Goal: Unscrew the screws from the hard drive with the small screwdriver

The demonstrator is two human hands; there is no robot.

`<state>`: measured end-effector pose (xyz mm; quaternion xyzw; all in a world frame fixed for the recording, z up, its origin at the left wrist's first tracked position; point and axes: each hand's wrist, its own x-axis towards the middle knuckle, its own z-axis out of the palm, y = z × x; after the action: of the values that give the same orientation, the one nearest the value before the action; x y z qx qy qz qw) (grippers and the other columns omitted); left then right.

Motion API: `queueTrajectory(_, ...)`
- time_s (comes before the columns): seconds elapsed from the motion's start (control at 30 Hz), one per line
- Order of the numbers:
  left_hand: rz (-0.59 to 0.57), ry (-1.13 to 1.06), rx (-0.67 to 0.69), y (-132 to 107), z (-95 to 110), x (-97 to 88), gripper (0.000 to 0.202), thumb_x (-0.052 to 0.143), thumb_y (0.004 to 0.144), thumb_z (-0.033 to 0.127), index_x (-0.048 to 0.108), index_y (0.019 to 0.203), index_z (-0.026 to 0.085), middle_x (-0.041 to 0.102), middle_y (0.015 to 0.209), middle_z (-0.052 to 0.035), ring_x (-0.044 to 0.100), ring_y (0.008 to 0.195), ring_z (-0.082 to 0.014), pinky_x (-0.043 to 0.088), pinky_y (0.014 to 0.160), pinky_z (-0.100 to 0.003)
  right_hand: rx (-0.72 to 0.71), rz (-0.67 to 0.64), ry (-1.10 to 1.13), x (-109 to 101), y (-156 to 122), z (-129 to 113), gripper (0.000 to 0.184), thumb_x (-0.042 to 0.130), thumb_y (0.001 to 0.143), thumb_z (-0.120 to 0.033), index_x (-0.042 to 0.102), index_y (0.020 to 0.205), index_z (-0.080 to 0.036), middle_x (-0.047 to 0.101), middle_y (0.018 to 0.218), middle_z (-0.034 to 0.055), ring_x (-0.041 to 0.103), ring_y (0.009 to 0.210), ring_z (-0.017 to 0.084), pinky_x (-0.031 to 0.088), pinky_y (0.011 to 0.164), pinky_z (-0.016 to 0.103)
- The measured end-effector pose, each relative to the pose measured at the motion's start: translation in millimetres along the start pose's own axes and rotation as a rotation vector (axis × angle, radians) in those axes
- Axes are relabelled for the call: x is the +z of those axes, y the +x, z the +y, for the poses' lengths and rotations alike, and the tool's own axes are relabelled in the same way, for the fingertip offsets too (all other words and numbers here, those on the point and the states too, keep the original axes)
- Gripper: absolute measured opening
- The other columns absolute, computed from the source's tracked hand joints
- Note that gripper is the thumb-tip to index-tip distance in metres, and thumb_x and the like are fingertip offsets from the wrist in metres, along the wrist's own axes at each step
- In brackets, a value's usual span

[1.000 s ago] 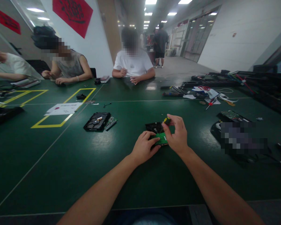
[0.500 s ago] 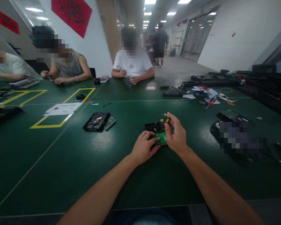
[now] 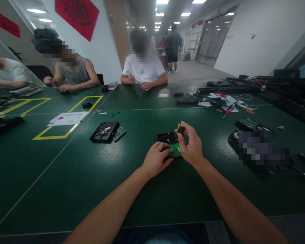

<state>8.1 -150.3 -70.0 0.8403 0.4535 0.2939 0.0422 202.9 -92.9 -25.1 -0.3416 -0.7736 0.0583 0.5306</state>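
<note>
A black hard drive (image 3: 167, 137) with a green circuit board (image 3: 176, 150) on it lies on the dark green table (image 3: 91, 176) in front of me. My left hand (image 3: 155, 162) rests on its near left edge, fingers curled against the board and pressing it down. My right hand (image 3: 190, 145) is closed round a small screwdriver with a yellow and black handle (image 3: 180, 128), held upright over the drive. The screwdriver's tip is hidden behind my fingers.
A second opened drive (image 3: 104, 131) with a loose board (image 3: 119, 133) lies to the left, near yellow floor-style tape (image 3: 66, 134) and a paper sheet (image 3: 67, 118). Tools and cables (image 3: 220, 100) sit at the right. Three people sit across the table; another stands in the corridor.
My right hand has turned slightly on the screwdriver handle, fingers shifting round it. The left hand and the drive stay where they were.
</note>
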Motion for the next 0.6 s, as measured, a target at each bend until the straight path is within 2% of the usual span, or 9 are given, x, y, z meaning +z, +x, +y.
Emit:
queueTrajectory(0.2,-0.013,0.006,-0.012,3,-2,-0.6,0.036,0.071,0.099,0.036,0.072,0.132,0.023,0.064,0.133,-0.012,0.055,0.128,-0.0322,0.056,0.108,-0.053,-0.021,0.06,-0.064,-5,5,-4,0.042,0.07,0.1,-0.034,0.059,0.141,-0.031,0.061,0.12,0.0101,0.069,0.1,0.025,0.066,0.082,0.045)
queueTrajectory(0.4,0.006,-0.014,-0.033,5,-5,3.0,0.035,0.072,0.099,0.035,0.072,0.132,0.025,0.063,0.134,-0.0112,0.055,0.13,-0.0314,0.056,0.11,-0.053,0.003,0.011,-0.044,-4,4,1,0.043,0.06,0.105,-0.03,0.054,0.148,-0.031,0.065,0.131,0.0114,0.07,0.105,0.026,0.065,0.089,0.047)
queueTrajectory(0.5,0.027,-0.029,-0.055,5,-8,6.0,0.034,0.071,0.099,0.032,0.072,0.132,0.025,0.062,0.136,-0.0117,0.056,0.133,-0.0313,0.056,0.11,-0.052,-0.005,-0.008,-0.01,-3,4,0,0.046,0.063,0.103,-0.03,0.054,0.148,-0.03,0.065,0.133,0.0116,0.07,0.107,0.026,0.065,0.088,0.046)
queueTrajectory(0.6,0.047,-0.022,-0.067,6,-12,8.5,0.034,0.07,0.098,0.029,0.072,0.132,0.023,0.061,0.137,-0.0122,0.056,0.134,-0.0315,0.055,0.112,-0.052,-0.016,0.018,-0.001,-5,8,-5,0.042,0.067,0.102,-0.031,0.06,0.143,-0.029,0.063,0.127,0.0113,0.068,0.106,0.025,0.065,0.084,0.042)
